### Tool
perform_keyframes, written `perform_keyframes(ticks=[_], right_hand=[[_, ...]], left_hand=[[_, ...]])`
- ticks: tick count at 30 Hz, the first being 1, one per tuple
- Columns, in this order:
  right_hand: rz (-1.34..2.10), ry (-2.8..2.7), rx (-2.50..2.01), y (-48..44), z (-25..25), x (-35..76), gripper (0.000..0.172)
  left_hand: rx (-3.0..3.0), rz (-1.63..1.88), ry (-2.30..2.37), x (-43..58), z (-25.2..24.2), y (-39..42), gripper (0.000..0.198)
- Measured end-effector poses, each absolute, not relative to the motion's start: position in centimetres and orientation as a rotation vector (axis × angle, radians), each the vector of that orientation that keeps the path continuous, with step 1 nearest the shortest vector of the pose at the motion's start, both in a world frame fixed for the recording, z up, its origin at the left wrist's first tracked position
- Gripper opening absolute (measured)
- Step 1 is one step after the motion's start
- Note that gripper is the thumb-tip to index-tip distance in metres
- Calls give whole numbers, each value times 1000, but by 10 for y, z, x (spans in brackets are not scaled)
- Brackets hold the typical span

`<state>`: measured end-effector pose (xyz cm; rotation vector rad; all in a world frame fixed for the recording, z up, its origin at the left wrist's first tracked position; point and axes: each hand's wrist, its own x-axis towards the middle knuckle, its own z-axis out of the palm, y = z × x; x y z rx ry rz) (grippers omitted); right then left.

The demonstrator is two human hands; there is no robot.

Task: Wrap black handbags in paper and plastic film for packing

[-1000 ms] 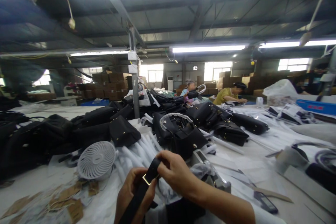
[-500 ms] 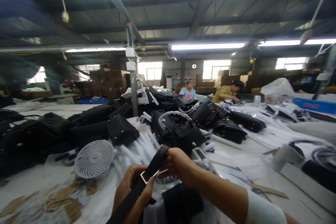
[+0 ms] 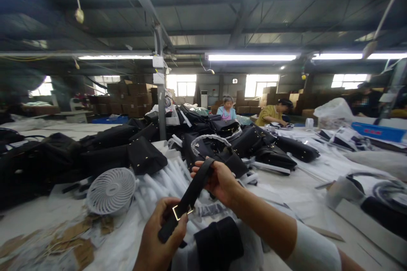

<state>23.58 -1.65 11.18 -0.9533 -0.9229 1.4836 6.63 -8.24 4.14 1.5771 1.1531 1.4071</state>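
A black strap [image 3: 194,191] is stretched up at a slant between two bare hands, above the crowded table [image 3: 352,247].
From where I stand, the left hand [image 3: 154,235] has its fingers closed around the strap's lower part, thumb against the gold-coloured buckle [image 3: 175,213]; the right hand's [image 3: 224,183] fingers are half curled under the upper end, and I can't tell how firmly they grip. If the left pinch slackened, the buckle could slide or twist; pulling askew might scuff the strap on its metal edge.
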Motion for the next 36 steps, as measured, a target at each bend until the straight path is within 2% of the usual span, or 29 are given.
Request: perform_keyframes(ticks=[4,5,7,8,10,12,14,19,22,26,31,36], right_hand=[[675,-1565,-928,-23,117,259,22],[491,-1705,-862,-26,122,264,25],[376,-1855,-741,-31,134,267,32],[443,-1844,-723,-31,140,266,28],[788,-1639,-778,-29,150,259,23],[1223,-1248,-822,-23,154,252,39],[1519,-916,-758,-17,152,248,46],[1777,-895,-658,-27,127,260,26],[1841,-1061,-618,-39,110,269,20],[1785,-1169,-693,-47,97,276,23],[1657,-1185,-815,-55,94,277,28],[1599,-1208,-846,-64,99,270,29]], left_hand=[[1583,1423,1136,68,43,-81,31],[1603,1409,1132,68,44,-80,31],[1639,1369,1130,68,45,-79,29],[1636,1354,1125,69,46,-78,28],[1572,1354,1106,73,46,-78,26],[1486,1388,1073,77,45,-79,26],[1446,1403,1045,80,44,-80,26],[1453,1401,1042,78,43,-80,28],[1479,1374,1017,76,42,-79,26],[1449,1373,937,74,35,-75,29],[1329,1347,847,74,31,-70,40],[1241,1305,805,75,37,-68,42]])
